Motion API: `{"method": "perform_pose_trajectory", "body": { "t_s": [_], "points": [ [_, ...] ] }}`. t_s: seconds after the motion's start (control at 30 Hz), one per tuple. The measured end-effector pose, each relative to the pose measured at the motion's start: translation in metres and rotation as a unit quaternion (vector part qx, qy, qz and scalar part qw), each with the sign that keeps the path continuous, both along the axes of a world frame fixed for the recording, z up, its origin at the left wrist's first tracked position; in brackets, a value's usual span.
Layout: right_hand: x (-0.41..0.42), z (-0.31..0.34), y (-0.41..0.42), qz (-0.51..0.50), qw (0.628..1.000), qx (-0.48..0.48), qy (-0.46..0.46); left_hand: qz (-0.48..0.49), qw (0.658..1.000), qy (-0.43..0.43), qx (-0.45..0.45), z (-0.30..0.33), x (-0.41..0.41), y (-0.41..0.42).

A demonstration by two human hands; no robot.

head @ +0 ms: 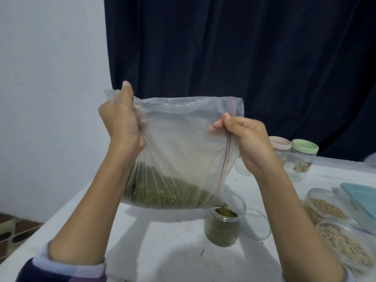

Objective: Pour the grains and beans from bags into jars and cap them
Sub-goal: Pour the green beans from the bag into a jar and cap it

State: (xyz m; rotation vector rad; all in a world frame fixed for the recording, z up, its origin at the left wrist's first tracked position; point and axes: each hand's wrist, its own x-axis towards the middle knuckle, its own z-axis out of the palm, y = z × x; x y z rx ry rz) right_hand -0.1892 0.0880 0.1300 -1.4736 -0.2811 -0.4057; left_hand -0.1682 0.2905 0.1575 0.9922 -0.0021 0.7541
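Hands hold a clear zip bag [179,151] up at the centre of the frame, above a white table [162,251]. The left hand [122,123] grips the bag's bunched corner at upper left, fingers curled tight round the plastic and thumb pointing up. The right hand [246,139] pinches the edge with the red zip strip at centre right, thumb and fingers closed on the plastic. Green beans [166,194] lie in the bag's lower part and spill from its lower right corner into an open glass jar [223,226] standing on the table just below; the jar is more than half full, with beans heaped at its mouth. Behind the right hand, at the right of the frame, stand 2 capped jars, 1 with a pink lid [281,143] and 1 with a green lid [304,147]. At lower right sit 2 clear containers of pale grains [329,206], [345,245], with a teal lid [364,198] beside them. A dark curtain [244,47] hangs behind the table.
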Motion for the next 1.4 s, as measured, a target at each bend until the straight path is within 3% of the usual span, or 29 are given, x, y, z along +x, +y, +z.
{"method": "perform_pose_trajectory", "body": {
  "t_s": [1.4],
  "points": [
    [0.009, 0.003, -0.005, -0.036, 0.999, -0.013, -0.014, -0.005, 0.999, -0.031, 0.002, 0.0, -0.002, -0.013]
  ]
}}
